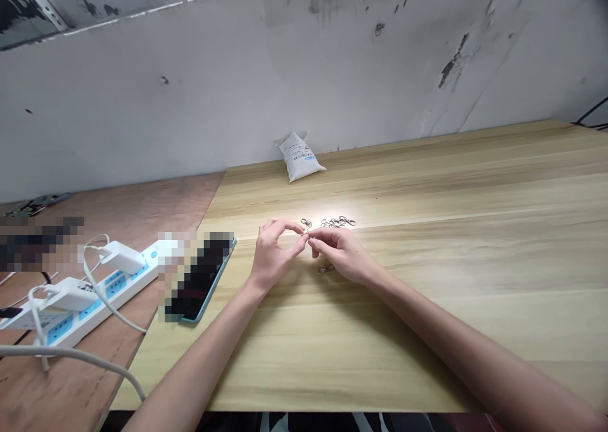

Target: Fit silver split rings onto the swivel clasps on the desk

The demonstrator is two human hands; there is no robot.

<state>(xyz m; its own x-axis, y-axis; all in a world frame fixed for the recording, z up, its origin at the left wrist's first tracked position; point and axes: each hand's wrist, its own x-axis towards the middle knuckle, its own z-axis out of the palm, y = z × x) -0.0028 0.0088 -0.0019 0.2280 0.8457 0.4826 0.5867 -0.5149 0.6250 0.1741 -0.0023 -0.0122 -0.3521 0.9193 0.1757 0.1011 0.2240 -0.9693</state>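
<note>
My left hand (275, 251) and my right hand (342, 251) meet fingertip to fingertip over the light wooden table (427, 261), both pinching one small metal ring or clasp (307, 234). Just beyond my fingers lies a small pile of several metal clasps (335, 222). One more small metal piece (325, 268) lies on the wood under my right hand. The pinched piece is too small to make out in detail.
A phone in a blue case (202, 277) lies left of my hands. A white power strip (85, 292) with plugged-in chargers and cables sits on the brown table at left. A small white bag (299, 156) leans against the wall at the back.
</note>
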